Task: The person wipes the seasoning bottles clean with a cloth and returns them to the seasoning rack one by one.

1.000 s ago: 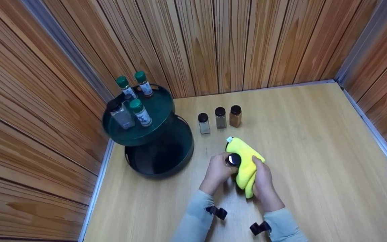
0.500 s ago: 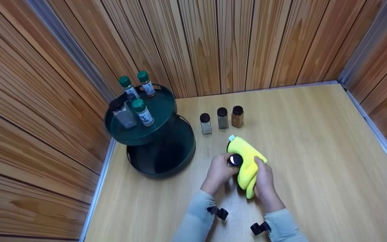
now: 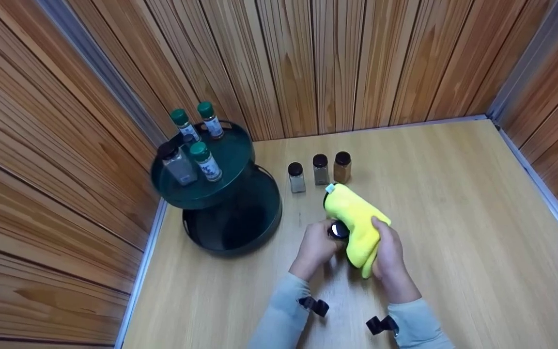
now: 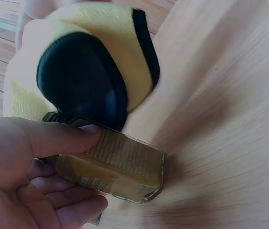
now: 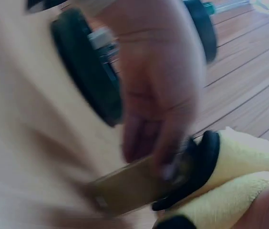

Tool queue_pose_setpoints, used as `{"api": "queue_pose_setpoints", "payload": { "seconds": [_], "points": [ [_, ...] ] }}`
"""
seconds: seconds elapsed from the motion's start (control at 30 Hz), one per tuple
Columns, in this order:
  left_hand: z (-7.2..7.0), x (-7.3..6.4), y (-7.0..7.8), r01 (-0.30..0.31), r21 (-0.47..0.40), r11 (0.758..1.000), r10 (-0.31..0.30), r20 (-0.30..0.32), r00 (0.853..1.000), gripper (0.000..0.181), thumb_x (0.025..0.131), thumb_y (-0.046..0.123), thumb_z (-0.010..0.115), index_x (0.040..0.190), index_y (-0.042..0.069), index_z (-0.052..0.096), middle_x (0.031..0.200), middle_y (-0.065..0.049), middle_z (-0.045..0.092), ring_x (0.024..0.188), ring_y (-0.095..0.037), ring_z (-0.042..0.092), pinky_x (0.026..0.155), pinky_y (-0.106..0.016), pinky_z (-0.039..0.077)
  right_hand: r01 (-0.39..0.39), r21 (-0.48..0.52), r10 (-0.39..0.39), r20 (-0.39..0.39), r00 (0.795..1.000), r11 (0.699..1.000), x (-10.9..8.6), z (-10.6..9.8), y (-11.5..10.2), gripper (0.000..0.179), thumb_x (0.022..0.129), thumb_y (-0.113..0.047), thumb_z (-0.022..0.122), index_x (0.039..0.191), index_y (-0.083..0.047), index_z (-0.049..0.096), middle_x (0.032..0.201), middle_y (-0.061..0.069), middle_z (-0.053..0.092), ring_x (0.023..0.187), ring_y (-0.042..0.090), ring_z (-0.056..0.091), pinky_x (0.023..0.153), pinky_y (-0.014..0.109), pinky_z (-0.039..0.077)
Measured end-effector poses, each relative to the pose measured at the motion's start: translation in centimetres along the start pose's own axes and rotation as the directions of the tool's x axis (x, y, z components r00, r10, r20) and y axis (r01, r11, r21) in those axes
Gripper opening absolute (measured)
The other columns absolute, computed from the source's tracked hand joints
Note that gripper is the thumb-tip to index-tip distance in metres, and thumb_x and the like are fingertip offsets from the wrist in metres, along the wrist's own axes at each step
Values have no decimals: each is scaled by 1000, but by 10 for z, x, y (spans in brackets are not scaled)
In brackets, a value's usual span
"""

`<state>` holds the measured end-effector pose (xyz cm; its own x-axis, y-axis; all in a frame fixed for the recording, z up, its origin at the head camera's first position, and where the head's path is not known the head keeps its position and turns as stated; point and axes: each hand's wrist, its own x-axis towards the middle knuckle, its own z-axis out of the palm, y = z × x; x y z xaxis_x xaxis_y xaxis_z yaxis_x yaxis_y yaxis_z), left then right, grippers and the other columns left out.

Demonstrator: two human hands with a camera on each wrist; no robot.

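My left hand grips a spice jar between thumb and fingers. Brown contents and printed text show through its square glass body; its black lid faces up in the head view. A yellow cloth with a dark edge and a small white tag is pinched in my right hand, thumb on top. The cloth lies against the lid side of the jar, its dark underside turned towards the jar in the left wrist view. Most of my right fingers are hidden under the cloth.
Three black-lidded jars, one whitish, one greyish, one brown, stand behind my hands. To the left is a dark green two-tier round stand, its upper tier holding green-capped bottles and a large black-lidded jar. Wooden walls enclose the table.
My right hand has moved slightly up and to the right with the yellow cloth, whose tagged end now sits nearer the standing jars. My left hand and its jar stay nearly still.
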<state>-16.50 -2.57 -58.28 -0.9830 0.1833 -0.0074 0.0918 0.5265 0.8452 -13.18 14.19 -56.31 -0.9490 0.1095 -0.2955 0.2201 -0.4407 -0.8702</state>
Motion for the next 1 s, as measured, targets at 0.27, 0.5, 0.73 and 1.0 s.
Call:
{"api": "queue_pose_setpoints", "payload": {
  "seconds": [0.27,0.5,0.73,1.0],
  "points": [
    [-2,0,2,27,127,992,-25,-20,999,18,73,0,75,78,14,64,70,11,56,65,-7,50,62,-22,45,-23,-180,12,-63,998,983,11,-8,43,37,107,-36,49,95,-5,65,77,0,68,73,14,66,71,29,55],
    [-2,-2,4,70,100,993,-69,-11,998,18,75,3,78,88,12,70,79,9,65,72,-7,54,70,-25,50,-105,-37,104,-7,995,994,7,-6,17,37,108,-36,47,123,-2,54,97,-1,64,90,14,64,82,29,54],
    [1,0,5,85,85,993,-86,17,996,33,79,1,78,108,16,76,100,8,75,96,-6,67,90,-29,55,-87,49,85,36,996,995,1,-11,-6,39,107,-41,48,126,-6,52,102,-1,67,92,14,66,79,30,56],
    [-5,6,7,29,88,996,-37,99,994,38,80,-2,76,114,15,73,106,4,74,105,-18,68,95,-31,53,-114,136,112,25,993,984,7,-17,-5,37,108,-37,47,132,-10,48,111,-3,65,101,12,63,88,29,54]
  ]
}}
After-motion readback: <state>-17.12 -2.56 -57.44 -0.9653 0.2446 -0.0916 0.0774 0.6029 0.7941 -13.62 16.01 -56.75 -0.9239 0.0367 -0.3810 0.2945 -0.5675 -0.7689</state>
